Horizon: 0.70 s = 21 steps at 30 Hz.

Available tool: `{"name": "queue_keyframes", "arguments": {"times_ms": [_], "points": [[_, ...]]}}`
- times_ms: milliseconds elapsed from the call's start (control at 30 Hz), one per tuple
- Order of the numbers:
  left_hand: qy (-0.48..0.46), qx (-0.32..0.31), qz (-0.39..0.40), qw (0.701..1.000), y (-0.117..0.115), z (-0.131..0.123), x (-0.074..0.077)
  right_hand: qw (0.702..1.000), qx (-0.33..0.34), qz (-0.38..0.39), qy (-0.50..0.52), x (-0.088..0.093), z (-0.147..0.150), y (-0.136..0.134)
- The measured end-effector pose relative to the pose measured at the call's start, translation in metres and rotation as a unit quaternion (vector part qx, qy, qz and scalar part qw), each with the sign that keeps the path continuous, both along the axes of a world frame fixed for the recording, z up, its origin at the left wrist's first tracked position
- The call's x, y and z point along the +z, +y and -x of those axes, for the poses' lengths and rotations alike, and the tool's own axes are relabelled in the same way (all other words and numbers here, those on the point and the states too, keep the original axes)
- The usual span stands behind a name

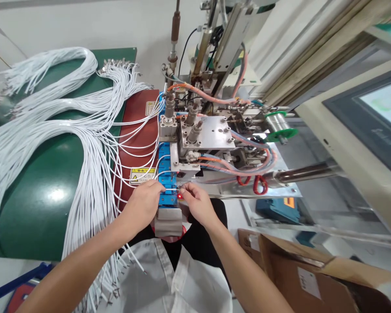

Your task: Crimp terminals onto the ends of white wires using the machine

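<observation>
A white cable (pixel 171 189) lies across the blue fixture blocks (pixel 167 200) at the front of the machine. To the left of the blocks, my left hand (pixel 145 200) is closed on the cable. My right hand (pixel 196 201) pinches the cable's end on the right side, beside a small red light. Other white cables run from the blue blocks leftward over the dark red plate (pixel 138 150) to a large bundle of white cables (pixel 61 126). A grey metal cover (pixel 168 222) sits just below the blocks.
The machine's metal plate (pixel 211 132), hoses and cylinders stand beyond my hands. A green-rimmed wire spool (pixel 277 126) is to the right, near a monitor (pixel 378 108). The bundle rests on a green table (pixel 35 208). A cardboard box (pixel 299 269) stands lower right.
</observation>
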State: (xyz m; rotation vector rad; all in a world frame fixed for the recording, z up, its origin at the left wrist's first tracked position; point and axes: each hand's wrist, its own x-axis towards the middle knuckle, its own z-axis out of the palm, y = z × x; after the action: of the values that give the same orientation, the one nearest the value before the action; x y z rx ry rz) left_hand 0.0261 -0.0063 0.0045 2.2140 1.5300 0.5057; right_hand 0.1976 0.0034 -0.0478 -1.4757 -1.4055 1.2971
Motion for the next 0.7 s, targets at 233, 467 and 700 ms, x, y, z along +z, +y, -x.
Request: {"name": "queue_keyframes", "arguments": {"times_ms": [233,467,700], "points": [[0.046,-0.005,-0.021,0.999,-0.004,-0.001,-0.003,0.990,-0.012,-0.089,-0.109,-0.001,0.010,0.002],[0.139,0.010,-0.005,0.990,-0.008,-0.007,0.002,0.992,-0.061,-0.086,-0.065,-0.016,0.024,-0.002],[0.130,-0.009,-0.039,0.991,-0.009,-0.003,0.000,0.993,-0.049,-0.085,-0.060,-0.016,0.017,0.001]]}}
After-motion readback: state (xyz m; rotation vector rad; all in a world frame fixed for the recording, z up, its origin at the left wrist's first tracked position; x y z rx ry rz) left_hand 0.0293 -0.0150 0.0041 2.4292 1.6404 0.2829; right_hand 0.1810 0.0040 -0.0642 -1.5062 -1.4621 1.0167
